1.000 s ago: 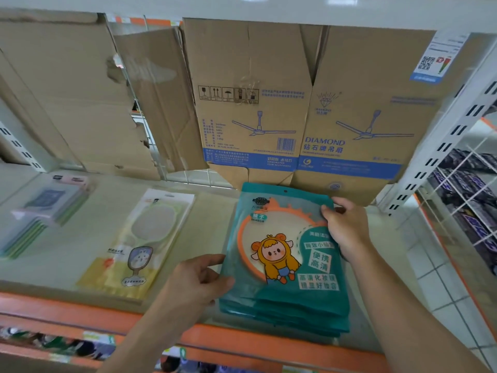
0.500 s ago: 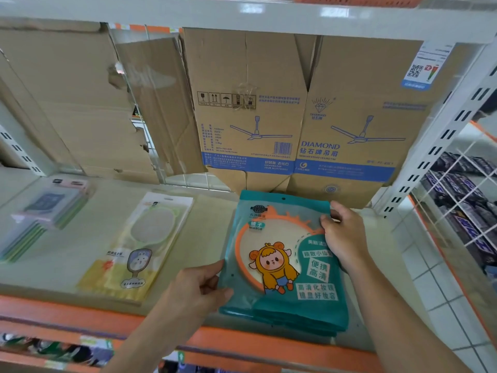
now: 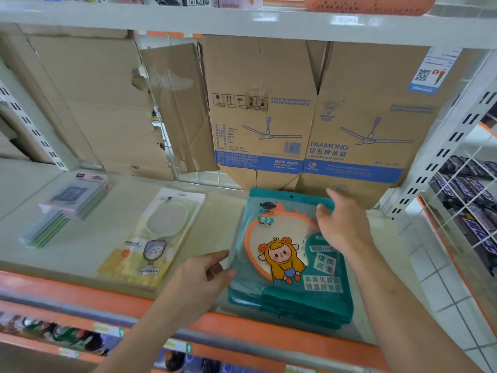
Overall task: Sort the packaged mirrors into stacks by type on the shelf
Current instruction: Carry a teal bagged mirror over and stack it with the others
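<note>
A stack of teal packaged mirrors (image 3: 290, 267) with a cartoon girl on the front lies at the right front of the shelf (image 3: 231, 211). My left hand (image 3: 201, 278) pinches the clear left edge of the top teal pack between thumb and forefinger. Over the pack's upper right part lies my right hand (image 3: 341, 227), its fingers loosely straight. A yellow pack with a hand mirror (image 3: 150, 238) lies flat in the middle of the shelf. Further left sits a small stack of pink and green packs (image 3: 67, 208), blurred.
Flattened cardboard ceiling-fan boxes (image 3: 309, 117) line the shelf's back. An orange rail (image 3: 80, 292) runs along the front edge. A white slotted upright (image 3: 443, 146) closes the right side, with a wire rack of dark packs (image 3: 468, 205) beyond it. Another shelf board (image 3: 242, 20) hangs overhead.
My right hand has released the top pack's upper right edge and now lies on it with straighter fingers. My left hand stays at the left edge.
</note>
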Available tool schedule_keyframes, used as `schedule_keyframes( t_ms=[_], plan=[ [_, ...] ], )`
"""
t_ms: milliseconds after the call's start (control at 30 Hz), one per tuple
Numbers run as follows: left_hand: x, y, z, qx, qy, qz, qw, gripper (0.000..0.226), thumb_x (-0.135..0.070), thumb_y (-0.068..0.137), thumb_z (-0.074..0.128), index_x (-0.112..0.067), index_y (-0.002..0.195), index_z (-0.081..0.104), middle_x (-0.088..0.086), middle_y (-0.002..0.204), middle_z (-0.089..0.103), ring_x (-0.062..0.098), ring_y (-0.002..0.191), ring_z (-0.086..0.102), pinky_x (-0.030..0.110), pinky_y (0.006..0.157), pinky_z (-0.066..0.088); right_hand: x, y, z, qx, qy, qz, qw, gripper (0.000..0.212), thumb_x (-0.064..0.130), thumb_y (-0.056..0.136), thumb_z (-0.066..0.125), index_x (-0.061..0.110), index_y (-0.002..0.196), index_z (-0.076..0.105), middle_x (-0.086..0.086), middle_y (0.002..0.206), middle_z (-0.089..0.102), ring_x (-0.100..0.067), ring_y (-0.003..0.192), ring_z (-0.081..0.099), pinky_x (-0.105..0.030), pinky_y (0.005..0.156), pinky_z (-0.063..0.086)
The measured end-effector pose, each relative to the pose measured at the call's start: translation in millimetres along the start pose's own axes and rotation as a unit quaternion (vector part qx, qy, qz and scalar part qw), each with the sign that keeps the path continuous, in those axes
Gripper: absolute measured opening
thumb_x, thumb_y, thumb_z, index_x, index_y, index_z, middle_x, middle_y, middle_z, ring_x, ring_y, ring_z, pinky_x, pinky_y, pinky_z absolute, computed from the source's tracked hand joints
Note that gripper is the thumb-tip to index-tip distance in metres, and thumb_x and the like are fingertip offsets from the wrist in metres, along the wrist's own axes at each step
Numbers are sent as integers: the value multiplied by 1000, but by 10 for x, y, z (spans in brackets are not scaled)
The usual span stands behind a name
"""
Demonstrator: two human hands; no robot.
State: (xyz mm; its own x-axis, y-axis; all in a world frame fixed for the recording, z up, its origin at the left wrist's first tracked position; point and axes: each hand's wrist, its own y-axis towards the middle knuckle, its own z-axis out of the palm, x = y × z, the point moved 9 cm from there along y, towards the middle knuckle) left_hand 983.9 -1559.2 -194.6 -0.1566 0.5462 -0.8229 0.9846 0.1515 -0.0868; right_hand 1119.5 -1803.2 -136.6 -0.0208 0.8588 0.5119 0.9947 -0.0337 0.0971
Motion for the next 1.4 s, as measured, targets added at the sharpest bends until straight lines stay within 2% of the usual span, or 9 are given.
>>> schedule_keyframes(
  t_ms=[133, 367, 467, 600, 667, 767, 967, 1100, 1400],
  plan=[
    [-87, -40, -132, -27, 93, 16, 995, 47, -39, 91, 56, -23, 135, 51, -15, 89, 61, 2, 80, 57, 16, 72, 43, 366, -103, 75, 37, -64, -60, 995, 45, 32, 96, 49, 19, 138, 42, -3, 137, 50, -25, 125, 46, -42, 100, 40],
    [-1, -116, -469, -91, 245, 39, 965, 50, -40, 94, 49, -21, 140, 45, 1, 129, 55, 18, 116, 52, 30, 97, 42, 867, -337, 372, 89, -122, -132, 980, 37, 34, 95, 44, 18, 128, 45, -5, 128, 52, -27, 120, 45, -42, 95, 42],
    [152, -175, -674, -106, 325, 29, 939, 51, -44, 88, 44, -18, 131, 54, 4, 122, 59, 26, 108, 57, 37, 90, 48, 1136, -467, 568, 113, -135, -155, 972, 37, 34, 95, 43, 16, 127, 46, -7, 125, 53, -30, 119, 45, -43, 97, 42],
    [446, -304, -1059, -133, 365, 11, 921, 48, -46, 74, 41, -19, 103, 68, 3, 91, 67, 28, 82, 66, 39, 66, 55, 1548, -653, 827, 123, -154, -184, 963, 38, 33, 94, 42, 16, 128, 43, -7, 128, 49, -32, 124, 40, -45, 98, 40],
    [616, -377, -1275, -136, 376, -6, 917, 47, -47, 74, 42, -19, 103, 68, 2, 92, 67, 27, 81, 67, 40, 66, 56, 1706, -765, 967, 136, -146, -173, 965, 49, 34, 96, 41, 17, 140, 33, -6, 139, 42, -32, 134, 32, -50, 106, 34],
    [859, -488, -1641, -146, 396, -21, 907, 46, -45, 73, 44, -19, 104, 66, 3, 90, 66, 25, 78, 67, 38, 63, 56, 1927, -966, 1202, 138, -132, -154, 970, 53, 33, 95, 41, 17, 144, 29, -4, 142, 40, -32, 137, 27, -49, 110, 30],
    [1255, -623, -2312, -151, 408, -47, 899, 44, -39, 70, 64, -16, 108, 68, 8, 98, 67, 30, 87, 67, 43, 70, 56, 2587, -1312, 1628, 147, -95, -167, 970, 53, 32, 96, 42, 20, 146, 29, -2, 149, 33, -31, 143, 18, -45, 116, 18],
    [1437, -755, -2701, -153, 430, -59, 888, 48, -48, 75, 41, -20, 104, 69, 4, 97, 68, 24, 87, 68, 37, 71, 56, 3050, -1491, 1874, 149, -81, -174, 970, 53, 33, 96, 42, 22, 146, 28, -2, 152, 29, -30, 144, 15, -47, 116, 17],
    [1848, -882, -3342, -172, 427, -64, 886, 54, -50, 78, 38, -18, 110, 67, 9, 108, 65, 28, 98, 65, 45, 82, 53, 3675, -1789, 2321, 172, -76, -164, 968, 56, 41, 95, 41, 22, 145, 28, -4, 148, 33, -37, 142, 15, -54, 112, 22]
  ],
)
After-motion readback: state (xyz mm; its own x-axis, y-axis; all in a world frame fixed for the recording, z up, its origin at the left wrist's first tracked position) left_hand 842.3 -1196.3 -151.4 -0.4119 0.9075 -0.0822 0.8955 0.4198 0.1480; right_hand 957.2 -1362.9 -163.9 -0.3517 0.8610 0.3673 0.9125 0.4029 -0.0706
